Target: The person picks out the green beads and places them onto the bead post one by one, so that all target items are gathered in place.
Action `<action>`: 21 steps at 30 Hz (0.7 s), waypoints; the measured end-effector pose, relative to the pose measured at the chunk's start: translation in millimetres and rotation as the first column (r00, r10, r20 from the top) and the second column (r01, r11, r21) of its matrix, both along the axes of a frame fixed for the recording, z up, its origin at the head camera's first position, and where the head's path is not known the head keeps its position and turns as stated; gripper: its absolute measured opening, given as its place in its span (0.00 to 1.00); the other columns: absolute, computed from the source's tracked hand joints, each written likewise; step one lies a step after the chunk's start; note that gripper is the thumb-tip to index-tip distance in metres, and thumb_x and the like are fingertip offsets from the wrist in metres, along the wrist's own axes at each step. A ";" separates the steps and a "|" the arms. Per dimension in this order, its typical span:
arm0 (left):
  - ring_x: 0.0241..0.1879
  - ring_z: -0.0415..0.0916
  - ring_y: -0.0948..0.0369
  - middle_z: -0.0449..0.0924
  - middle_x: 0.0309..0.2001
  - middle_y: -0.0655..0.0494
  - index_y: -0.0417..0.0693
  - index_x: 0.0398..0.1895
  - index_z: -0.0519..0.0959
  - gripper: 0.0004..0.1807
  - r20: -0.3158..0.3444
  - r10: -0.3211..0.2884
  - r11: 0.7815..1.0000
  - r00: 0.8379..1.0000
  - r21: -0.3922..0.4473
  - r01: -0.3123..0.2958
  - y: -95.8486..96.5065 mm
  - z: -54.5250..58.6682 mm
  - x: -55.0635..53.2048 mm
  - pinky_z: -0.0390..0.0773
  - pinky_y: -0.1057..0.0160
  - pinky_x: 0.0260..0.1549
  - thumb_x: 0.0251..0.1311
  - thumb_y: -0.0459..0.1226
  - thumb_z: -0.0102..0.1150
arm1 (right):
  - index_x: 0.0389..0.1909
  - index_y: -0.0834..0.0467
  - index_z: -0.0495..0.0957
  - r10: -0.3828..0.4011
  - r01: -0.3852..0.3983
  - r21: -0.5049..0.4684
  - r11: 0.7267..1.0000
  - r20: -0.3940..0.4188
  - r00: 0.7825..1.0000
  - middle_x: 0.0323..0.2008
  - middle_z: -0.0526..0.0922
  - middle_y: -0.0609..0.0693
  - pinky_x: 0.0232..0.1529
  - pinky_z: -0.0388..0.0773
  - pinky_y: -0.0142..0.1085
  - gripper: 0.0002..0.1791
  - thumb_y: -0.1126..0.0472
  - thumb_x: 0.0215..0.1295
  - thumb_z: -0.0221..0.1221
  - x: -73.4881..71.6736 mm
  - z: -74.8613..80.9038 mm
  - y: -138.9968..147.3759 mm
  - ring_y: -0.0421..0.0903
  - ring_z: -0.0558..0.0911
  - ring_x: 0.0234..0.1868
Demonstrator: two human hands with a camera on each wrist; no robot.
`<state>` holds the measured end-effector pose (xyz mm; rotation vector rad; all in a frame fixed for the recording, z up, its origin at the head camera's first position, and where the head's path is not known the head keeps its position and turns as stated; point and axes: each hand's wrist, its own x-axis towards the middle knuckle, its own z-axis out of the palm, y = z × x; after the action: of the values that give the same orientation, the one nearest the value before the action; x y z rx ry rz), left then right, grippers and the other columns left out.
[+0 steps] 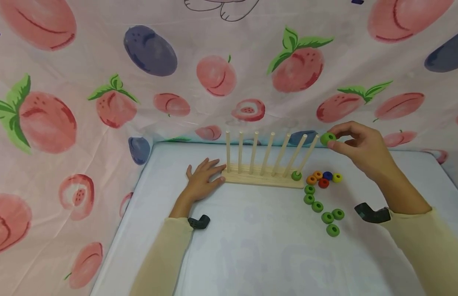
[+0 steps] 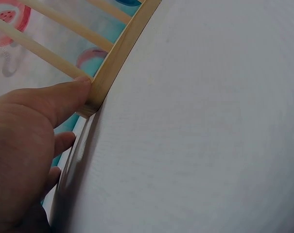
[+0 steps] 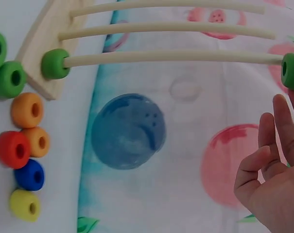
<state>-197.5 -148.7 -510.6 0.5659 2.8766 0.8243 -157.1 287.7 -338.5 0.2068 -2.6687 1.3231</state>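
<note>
A wooden peg rack with several upright pegs stands on the table, one green bead at the foot of its rightmost peg. My left hand rests at the rack's left end, fingers spread; in the left wrist view its thumb presses the corner of the base. Pinched between thumb and fingers of my right hand is another green bead, up beside the top of the rightmost peg. The right wrist view shows this bead right at the peg's tip, its hole facing the peg.
Right of the rack lie loose beads: two orange, a red one, a blue one and a yellow one. Several green beads trail toward the front. A fruit-print curtain hangs behind the white table.
</note>
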 end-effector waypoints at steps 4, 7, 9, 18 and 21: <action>0.83 0.41 0.52 0.58 0.80 0.62 0.70 0.75 0.69 0.30 -0.002 0.001 1.000 1.000 0.001 -0.001 0.0 0.4 -0.2 0.24 0.28 0.71 0.72 0.60 0.51 | 0.52 0.58 0.81 0.017 -0.018 -0.033 0.999 -0.040 0.999 0.44 0.81 0.35 0.44 0.74 0.19 0.14 0.59 0.68 0.66 -6.0 5.3 -5.5 0.38 0.76 0.49; 0.83 0.42 0.52 0.58 0.80 0.62 0.70 0.74 0.69 0.30 -0.006 0.004 1.000 1.000 -0.002 -0.004 -0.6 0.1 -0.4 0.25 0.28 0.71 0.72 0.60 0.51 | 0.51 0.57 0.81 0.021 -0.021 -0.004 1.000 -0.052 0.998 0.44 0.80 0.34 0.44 0.72 0.20 0.15 0.58 0.67 0.67 -10.7 5.9 -11.4 0.38 0.75 0.50; 0.83 0.42 0.52 0.58 0.80 0.62 0.70 0.74 0.69 0.30 -0.005 0.008 1.000 1.000 -0.004 -0.008 -1.0 -0.4 -0.2 0.25 0.29 0.71 0.72 0.61 0.51 | 0.51 0.57 0.81 0.022 -0.021 0.022 1.000 -0.049 0.999 0.44 0.80 0.33 0.45 0.70 0.23 0.15 0.57 0.67 0.67 -13.0 5.2 -15.0 0.38 0.74 0.50; 0.83 0.43 0.50 0.59 0.80 0.60 0.69 0.74 0.70 0.29 -0.014 -0.002 1.000 1.000 0.012 0.002 -0.2 0.3 0.6 0.25 0.27 0.70 0.72 0.60 0.51 | 0.51 0.54 0.82 0.026 -0.026 0.079 0.997 0.004 1.000 0.44 0.79 0.33 0.49 0.67 0.34 0.15 0.53 0.67 0.67 -16.2 -0.5 -16.8 0.38 0.74 0.51; 0.83 0.42 0.51 0.59 0.80 0.61 0.70 0.74 0.69 0.29 -0.014 0.001 1.000 1.000 0.005 -0.001 0.1 0.5 0.4 0.25 0.28 0.71 0.72 0.61 0.50 | 0.51 0.54 0.82 0.030 -0.031 0.083 0.996 0.013 0.999 0.44 0.79 0.34 0.50 0.67 0.36 0.15 0.52 0.68 0.67 -17.0 -2.8 -16.9 0.38 0.74 0.52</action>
<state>-197.1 -148.5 -510.1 0.5726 2.8886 0.8308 -174.0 270.8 -341.3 0.2516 -2.7435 1.2263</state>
